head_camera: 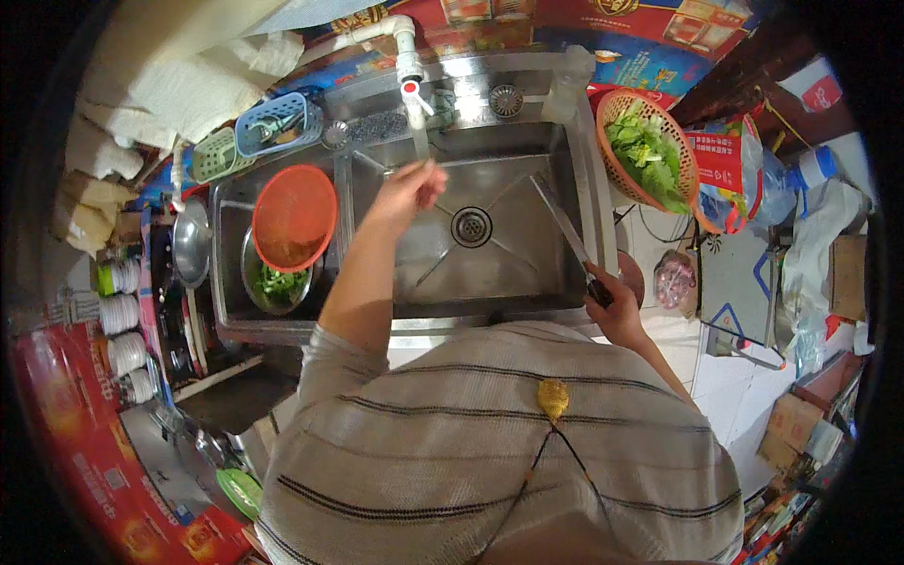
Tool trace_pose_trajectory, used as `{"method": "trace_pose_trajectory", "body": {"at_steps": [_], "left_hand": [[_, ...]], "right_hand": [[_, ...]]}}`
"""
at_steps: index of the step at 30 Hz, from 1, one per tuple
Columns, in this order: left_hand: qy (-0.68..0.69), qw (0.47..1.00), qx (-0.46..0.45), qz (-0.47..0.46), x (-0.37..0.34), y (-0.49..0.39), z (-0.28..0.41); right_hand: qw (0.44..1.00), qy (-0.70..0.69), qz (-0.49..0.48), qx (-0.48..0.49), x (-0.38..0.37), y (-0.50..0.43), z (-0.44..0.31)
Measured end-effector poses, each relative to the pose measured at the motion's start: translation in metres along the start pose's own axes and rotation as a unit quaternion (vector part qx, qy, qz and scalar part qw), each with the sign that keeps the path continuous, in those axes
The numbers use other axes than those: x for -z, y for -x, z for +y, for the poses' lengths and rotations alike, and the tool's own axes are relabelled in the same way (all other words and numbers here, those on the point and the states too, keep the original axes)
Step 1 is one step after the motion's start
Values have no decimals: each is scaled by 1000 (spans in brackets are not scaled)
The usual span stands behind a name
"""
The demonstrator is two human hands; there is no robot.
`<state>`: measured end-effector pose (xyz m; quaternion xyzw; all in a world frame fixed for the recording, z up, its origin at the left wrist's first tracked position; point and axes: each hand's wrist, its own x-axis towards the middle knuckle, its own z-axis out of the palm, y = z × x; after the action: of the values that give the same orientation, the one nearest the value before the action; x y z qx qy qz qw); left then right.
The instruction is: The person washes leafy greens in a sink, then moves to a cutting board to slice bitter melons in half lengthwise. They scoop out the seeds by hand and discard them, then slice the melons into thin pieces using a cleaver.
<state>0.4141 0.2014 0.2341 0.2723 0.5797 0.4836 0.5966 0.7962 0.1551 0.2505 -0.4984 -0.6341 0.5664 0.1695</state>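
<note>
In my right hand (pixel 621 311) is a knife (pixel 563 217), gripped by its dark handle. Its long blade slants up and left over the right side of the steel sink basin (pixel 452 275). My left hand (pixel 415 189) is raised over the basin's upper left part, just under the white tap (pixel 414 106) with a red-centred handle. Water seems to run from the spout onto that hand. Its fingers are curled, and whether anything is inside them is hidden. A round drain strainer (pixel 471 227) lies in the basin floor between the two hands.
In the left basin, an orange plastic basket (pixel 294 215) leans over a metal bowl with green leaves (pixel 277 282). An orange colander (pixel 609 152) of leafy greens (pixel 646 152) stands at right. Blue (pixel 279 126) and green (pixel 215 155) baskets sit behind. A metal basin (pixel 191 244) is left.
</note>
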Motion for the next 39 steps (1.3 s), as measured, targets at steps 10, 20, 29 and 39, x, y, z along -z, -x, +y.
{"method": "trace_pose_trajectory", "body": {"at_steps": [10, 20, 29, 39], "left_hand": [[493, 858, 137, 52, 9, -113, -138], [-137, 953, -70, 261, 41, -50, -56], [-440, 729, -511, 121, -13, -31, 85], [68, 910, -298, 281, 4, -62, -3]], "right_hand": [[999, 13, 18, -43, -20, -4, 15], [998, -21, 23, -45, -33, -33, 0], [999, -38, 34, -4, -27, -40, 14], [997, -61, 34, -40, -21, -32, 24]]}}
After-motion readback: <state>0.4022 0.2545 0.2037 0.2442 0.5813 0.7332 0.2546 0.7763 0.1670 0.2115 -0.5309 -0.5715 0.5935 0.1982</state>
